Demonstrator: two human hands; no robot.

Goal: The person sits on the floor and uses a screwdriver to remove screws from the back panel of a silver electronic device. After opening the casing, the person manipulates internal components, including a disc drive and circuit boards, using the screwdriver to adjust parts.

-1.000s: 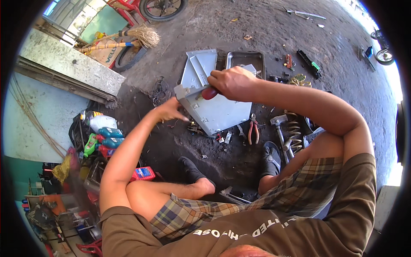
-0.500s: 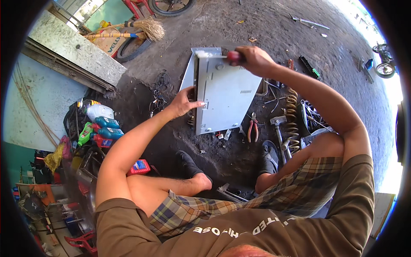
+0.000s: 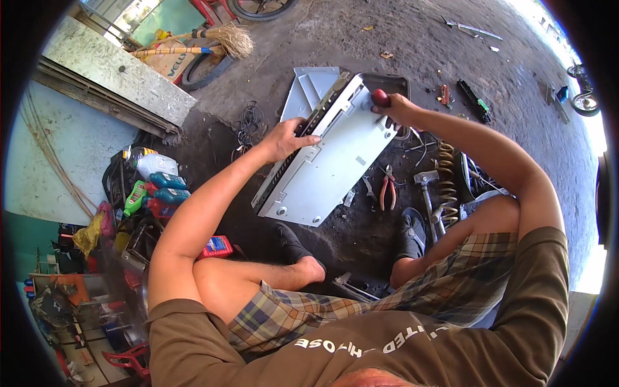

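Observation:
A silver flat metal housing (image 3: 329, 168), with small round feet, vents and a black slotted edge, is tilted in front of me. My left hand (image 3: 287, 138) grips its upper left edge, thumb over the silver face. My right hand (image 3: 400, 111) is closed round the red handle of a tool (image 3: 380, 98) at the housing's upper right; the tool's working end is hidden. Behind the housing lie a grey metal panel (image 3: 303, 84) and a dark rectangular tray (image 3: 400, 82). Red-handled pliers (image 3: 388, 188) lie just right of the housing, near my foot.
Coil spring (image 3: 447, 177), hammer-shaped metal part (image 3: 427, 180) and green-black part (image 3: 474, 100) lie at right. Tangled cables (image 3: 251, 119), bottles (image 3: 169, 180) and a red container (image 3: 216, 247) are at left. A broom (image 3: 235, 40) and tyre (image 3: 196, 77) lean behind, a motorcycle (image 3: 583, 97) stands far right.
The housing has turned, its upper end swinging right and its lower end left, showing the black edge. Both hands moved with it; my left hand went from open to gripping the edge.

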